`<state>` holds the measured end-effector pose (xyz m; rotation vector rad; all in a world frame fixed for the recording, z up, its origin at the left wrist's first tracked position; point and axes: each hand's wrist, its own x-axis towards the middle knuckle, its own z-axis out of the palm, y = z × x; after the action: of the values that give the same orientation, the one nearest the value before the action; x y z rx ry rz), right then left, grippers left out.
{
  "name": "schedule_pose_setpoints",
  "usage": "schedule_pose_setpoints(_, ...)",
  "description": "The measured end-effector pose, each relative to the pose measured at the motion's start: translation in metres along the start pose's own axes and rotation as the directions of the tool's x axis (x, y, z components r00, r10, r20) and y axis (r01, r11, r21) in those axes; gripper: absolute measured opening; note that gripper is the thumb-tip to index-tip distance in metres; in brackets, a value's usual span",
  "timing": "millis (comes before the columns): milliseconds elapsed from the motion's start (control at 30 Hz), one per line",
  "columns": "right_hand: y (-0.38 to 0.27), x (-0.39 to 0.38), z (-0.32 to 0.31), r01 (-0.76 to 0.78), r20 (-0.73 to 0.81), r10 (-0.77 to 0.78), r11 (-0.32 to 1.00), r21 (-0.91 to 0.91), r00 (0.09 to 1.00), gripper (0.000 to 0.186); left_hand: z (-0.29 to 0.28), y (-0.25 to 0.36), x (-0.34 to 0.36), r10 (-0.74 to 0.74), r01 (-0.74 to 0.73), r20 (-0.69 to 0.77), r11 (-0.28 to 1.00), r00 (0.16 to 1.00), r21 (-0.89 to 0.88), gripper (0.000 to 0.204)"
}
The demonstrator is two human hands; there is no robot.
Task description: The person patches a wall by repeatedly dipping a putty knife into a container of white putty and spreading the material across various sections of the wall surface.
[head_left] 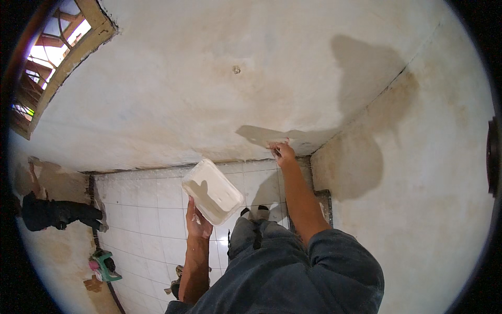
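My left hand (198, 220) grips a cream rectangular plastic container (219, 196) by its near left side; pale creamy material lies inside it. My right hand (282, 153) is closed on a small tool (274, 146) held at the lower part of the stained white wall (240, 99), a little left of the corner. The tool's blade is too small and shadowed to make out clearly.
Another person (57, 212) in dark clothes is at the left wall, near a green item (107, 264). A wood-framed window (83, 47) is upper left. A tiled floor (141, 209) lies below. Dark objects sit by the right corner (326, 204) and behind my left forearm (175, 282).
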<state>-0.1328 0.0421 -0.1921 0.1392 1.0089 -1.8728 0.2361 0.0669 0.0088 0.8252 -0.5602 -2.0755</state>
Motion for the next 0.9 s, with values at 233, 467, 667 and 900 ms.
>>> schedule_pose_setpoints(233, -0.066, -0.037, 0.151, 0.113, 0.011, -0.113, 0.992, -0.046, 0.994, 0.010, 0.009, 0.001, -0.002, 0.003, -0.004, 0.017, 0.998, 1.000, 0.065, 0.059)
schedule_pose_setpoints(467, -0.091, -0.219, 0.148, 0.347, 0.254, -0.306, 0.928, -0.136, 0.918, 0.038, 0.025, 0.005, -0.001, -0.024, 0.026, 0.059, 0.999, 0.998, -0.027, 0.058)
schedule_pose_setpoints(667, -0.115, -0.271, 0.137, 0.410, 0.379, -0.320, 0.893, -0.184, 0.868, 0.033, 0.049, -0.009, 0.019, -0.078, 0.096, 0.187, 0.991, 0.979, -0.091, 0.056)
schedule_pose_setpoints(900, -0.130, -0.294, 0.150, 0.495, 0.458, -0.385, 0.857, -0.144, 0.801, 0.032, 0.078, -0.011, 0.030, -0.085, 0.110, 0.273, 0.991, 0.958, -0.077, 0.048)
